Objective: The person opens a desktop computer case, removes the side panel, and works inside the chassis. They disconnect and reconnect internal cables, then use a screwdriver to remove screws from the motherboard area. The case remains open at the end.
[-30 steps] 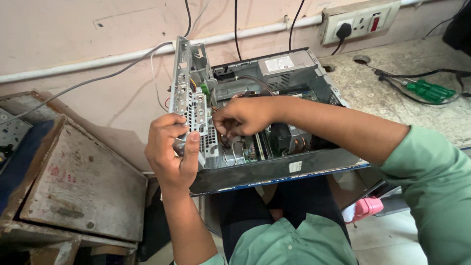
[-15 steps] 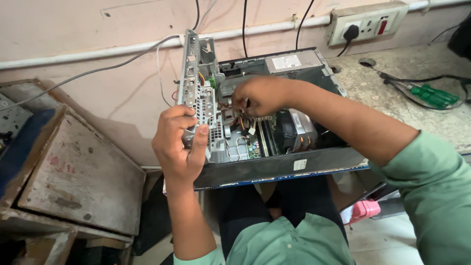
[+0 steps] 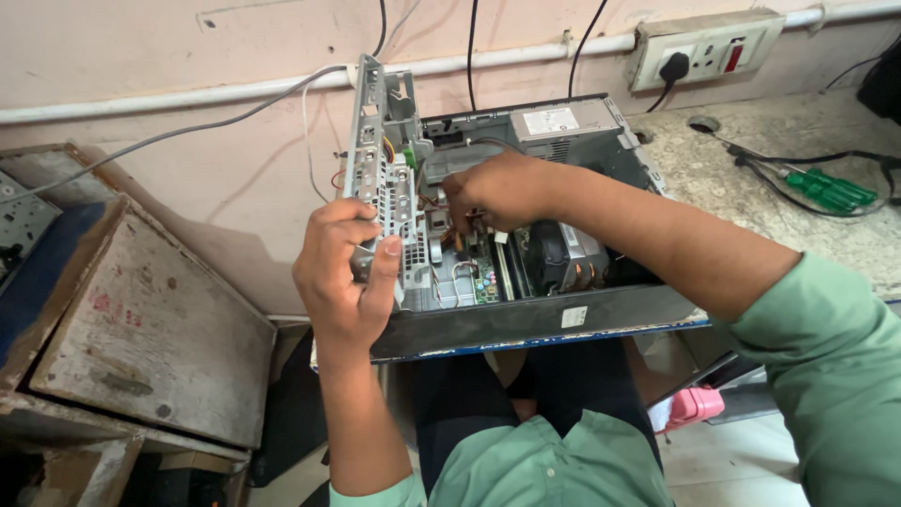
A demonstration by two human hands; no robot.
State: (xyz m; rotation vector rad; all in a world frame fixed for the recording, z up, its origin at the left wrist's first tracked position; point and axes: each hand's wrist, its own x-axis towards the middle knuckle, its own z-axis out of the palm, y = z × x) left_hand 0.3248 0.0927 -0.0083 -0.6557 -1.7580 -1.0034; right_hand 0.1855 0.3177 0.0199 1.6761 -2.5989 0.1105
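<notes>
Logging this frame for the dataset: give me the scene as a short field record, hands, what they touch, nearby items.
left hand: grips the perforated metal rear panel of the open computer case
right hand: reaches inside the case, fingertips among wires by the green circuit board
case position: on the person's lap, open side up
nearby: green-handled screwdrivers on the stone counter; wall socket with a black plug; worn wooden box at left

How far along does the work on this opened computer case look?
Done: the computer case lies open, its side cover off. In hand: the left hand grips the perforated metal rear panel; the right hand reaches among the wires. Left: fan and board remain fitted inside.
</notes>
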